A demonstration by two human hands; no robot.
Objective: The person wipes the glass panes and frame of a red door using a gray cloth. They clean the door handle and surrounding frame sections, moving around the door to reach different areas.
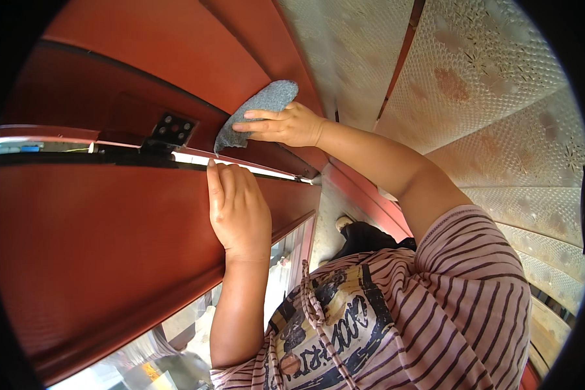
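My right hand [282, 126] presses a grey, felt-like cloth [268, 100] against a dark red panel, its fingers spread over the cloth's lower side. Below it, my left hand [239, 209] rests on the upper edge of a second red panel [102, 214], with most fingertips bent over that edge beside a narrow bright gap. The thumb is hidden. A small metal plate with several screw heads [174, 129] sits on the upper dark red strip, left of the cloth.
Patterned, translucent-looking sheets [497, 92] line the right side, split by a thin red bar [399, 63]. A glazed part with a red frame [313, 224] lies under the lower panel. A shoe [342, 223] shows on the floor below me.
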